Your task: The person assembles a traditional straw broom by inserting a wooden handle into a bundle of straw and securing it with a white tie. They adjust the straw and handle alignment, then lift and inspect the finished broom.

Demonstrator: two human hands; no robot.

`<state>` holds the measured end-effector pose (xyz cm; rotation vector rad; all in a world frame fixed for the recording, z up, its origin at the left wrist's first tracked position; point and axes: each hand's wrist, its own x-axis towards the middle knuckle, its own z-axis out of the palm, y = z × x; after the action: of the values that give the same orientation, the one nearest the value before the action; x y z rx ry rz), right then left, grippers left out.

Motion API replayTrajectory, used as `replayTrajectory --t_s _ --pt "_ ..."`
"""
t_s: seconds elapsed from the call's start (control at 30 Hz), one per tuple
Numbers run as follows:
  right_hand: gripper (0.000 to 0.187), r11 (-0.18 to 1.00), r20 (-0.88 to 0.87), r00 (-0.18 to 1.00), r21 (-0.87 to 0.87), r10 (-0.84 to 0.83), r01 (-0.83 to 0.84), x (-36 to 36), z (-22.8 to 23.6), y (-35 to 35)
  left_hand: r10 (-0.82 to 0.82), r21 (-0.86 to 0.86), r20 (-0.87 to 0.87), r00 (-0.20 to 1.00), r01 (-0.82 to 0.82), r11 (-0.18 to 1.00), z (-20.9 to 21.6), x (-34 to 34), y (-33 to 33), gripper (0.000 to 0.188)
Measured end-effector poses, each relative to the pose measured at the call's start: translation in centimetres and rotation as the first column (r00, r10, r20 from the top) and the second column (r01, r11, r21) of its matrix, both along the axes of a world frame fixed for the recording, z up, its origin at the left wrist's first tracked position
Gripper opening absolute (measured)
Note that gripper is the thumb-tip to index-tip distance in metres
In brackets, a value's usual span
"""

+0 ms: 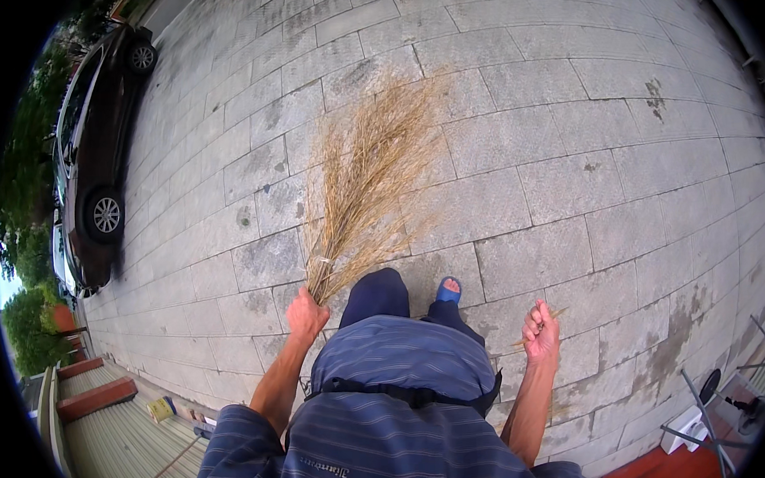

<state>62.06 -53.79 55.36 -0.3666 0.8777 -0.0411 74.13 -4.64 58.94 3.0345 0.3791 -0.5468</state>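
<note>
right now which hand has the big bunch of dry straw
The left hand: it grips the big fanned straw bundle at its tied base. The right hand pinches only a thin stalk.

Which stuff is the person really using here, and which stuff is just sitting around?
In use:
- left hand, gripping the bundle of dry straw twigs at its tied end
- right hand, pinching a single thin straw

Just sitting around:
- dark parked car at the pavement's edge
- long stick lying by the steps
- folding metal stand at lower right
</note>
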Motion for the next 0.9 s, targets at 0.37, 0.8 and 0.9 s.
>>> replayTrajectory --t_s 0.37,0.8,0.9 --pt "0.014 0.935 -0.047 0.967 -0.250 0.248 -0.252 20.8 3.1 5.1 -0.003 -0.033 0.104 0.995 0.007 0.999 -2.5 7.8 3.7 0.043" --pt "0.016 0.480 -0.084 0.950 -0.847 0.301 -0.227 53.6 11.6 9.6 -0.256 -0.226 0.173 0.951 0.292 0.929 -0.8 24.1 6.5 0.057" --pt "0.017 0.594 -0.090 0.959 -0.768 0.270 -0.239 55.4 11.7 8.6 -0.319 -0.219 0.215 0.923 0.364 0.905 0.2 26.2 6.2 0.056"
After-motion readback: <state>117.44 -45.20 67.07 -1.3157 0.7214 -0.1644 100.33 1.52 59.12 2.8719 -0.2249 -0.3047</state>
